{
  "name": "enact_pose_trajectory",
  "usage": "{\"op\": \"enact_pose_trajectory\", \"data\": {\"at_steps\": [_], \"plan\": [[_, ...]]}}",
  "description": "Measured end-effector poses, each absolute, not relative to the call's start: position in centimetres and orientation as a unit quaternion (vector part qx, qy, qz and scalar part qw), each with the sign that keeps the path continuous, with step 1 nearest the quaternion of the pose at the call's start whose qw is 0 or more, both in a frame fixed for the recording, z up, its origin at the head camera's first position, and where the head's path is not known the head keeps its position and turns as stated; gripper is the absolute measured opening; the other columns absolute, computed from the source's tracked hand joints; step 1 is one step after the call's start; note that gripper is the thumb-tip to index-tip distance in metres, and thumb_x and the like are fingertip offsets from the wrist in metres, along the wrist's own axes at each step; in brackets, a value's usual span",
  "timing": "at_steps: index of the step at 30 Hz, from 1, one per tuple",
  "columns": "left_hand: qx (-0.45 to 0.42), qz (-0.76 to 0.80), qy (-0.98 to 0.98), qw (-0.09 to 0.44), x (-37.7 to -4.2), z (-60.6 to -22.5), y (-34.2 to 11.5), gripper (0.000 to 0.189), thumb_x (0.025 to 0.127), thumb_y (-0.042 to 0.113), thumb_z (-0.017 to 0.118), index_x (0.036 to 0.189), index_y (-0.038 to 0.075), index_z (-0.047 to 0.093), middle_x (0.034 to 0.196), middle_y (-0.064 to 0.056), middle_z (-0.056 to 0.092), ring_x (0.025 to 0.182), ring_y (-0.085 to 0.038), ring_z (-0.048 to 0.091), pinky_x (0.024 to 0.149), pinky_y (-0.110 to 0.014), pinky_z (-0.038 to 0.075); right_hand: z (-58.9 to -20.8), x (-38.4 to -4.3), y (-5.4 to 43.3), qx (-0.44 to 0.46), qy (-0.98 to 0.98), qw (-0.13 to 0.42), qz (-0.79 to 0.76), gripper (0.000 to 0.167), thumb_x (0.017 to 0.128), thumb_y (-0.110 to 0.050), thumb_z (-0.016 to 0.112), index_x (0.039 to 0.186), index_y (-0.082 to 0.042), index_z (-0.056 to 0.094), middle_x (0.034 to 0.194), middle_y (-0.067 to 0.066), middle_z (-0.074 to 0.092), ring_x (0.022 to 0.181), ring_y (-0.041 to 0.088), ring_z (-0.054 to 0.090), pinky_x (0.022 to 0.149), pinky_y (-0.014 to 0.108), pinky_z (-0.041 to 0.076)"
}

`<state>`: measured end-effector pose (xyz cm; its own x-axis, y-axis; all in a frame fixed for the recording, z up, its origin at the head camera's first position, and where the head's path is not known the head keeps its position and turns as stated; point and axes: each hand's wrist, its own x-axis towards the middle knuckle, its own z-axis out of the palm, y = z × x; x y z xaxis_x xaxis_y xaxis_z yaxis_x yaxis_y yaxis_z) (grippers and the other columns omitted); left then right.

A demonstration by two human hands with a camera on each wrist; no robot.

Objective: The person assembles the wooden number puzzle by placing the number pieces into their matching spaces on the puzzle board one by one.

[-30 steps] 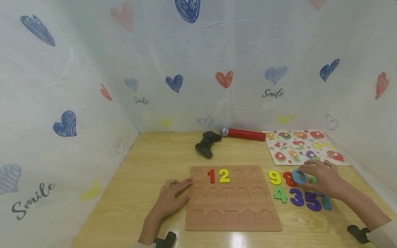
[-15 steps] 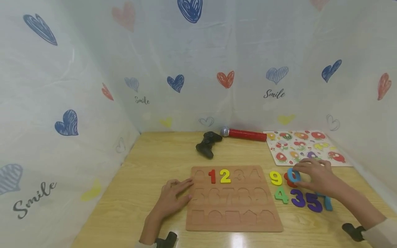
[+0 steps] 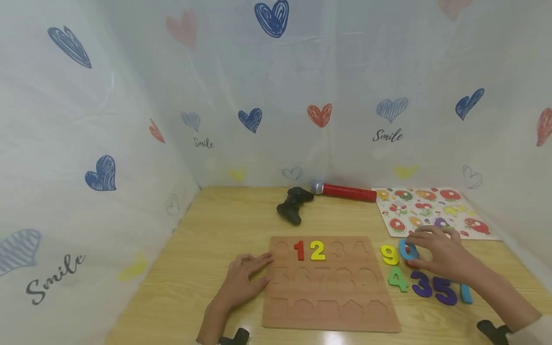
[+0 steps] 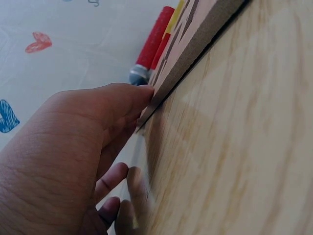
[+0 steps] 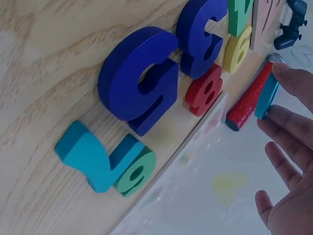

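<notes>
My right hand point(image 3: 444, 251) pinches a light-blue number 0 point(image 3: 402, 250) between thumb and fingers, above the table; in the right wrist view the blue piece point(image 5: 267, 98) appears edge-on. My left hand point(image 3: 243, 282) touches the left edge of a brown wooden puzzle board point(image 3: 332, 324), fingers extended. A red 1 point(image 3: 299, 250) and yellow 2 point(image 3: 317, 251) sit in its top row. Right of the board lie a yellow 9 point(image 3: 389, 255), green 4 point(image 3: 397, 280), purple 3 point(image 3: 416, 289) and purple 5 point(image 3: 444, 296). The right wrist view shows the red 8 point(image 5: 195, 98), blue 7 point(image 5: 90, 154) and a green number point(image 5: 150, 160).
A black game controller point(image 3: 290, 211) and a red microphone point(image 3: 351, 193) lie behind the board. At the back right is a white fruit puzzle board point(image 3: 393, 231). Heart-printed sheeting point(image 3: 276, 143) hangs behind and beside the wooden table point(image 3: 224, 215).
My right hand has carried the blue 0 a little left, over the red 8, and then hovers there. The left hand stays at the board's edge. The head view has shifted slightly.
</notes>
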<state>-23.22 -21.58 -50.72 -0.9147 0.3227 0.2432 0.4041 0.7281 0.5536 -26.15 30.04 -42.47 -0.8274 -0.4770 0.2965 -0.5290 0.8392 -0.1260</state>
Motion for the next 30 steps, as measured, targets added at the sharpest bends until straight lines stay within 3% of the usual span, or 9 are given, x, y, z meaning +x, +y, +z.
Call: {"op": "enact_pose_trajectory", "data": {"at_steps": [30], "plan": [[-0.205,-0.291,-0.931,0.081,-23.3,-50.6,-21.5,0.047,0.095,0.045,0.064,0.139,0.028,0.062,0.148,0.015,0.05,0.12,-0.018,0.039,0.094,-0.052,0.031,-41.4,-26.4,25.9,0.293,-0.943,0.12,0.102,0.044,0.075,-0.03,0.088,0.112,-0.01,0.075,0.113,0.009,0.07,0.118,0.04,0.046,0.09,0.069,0.024]]}}
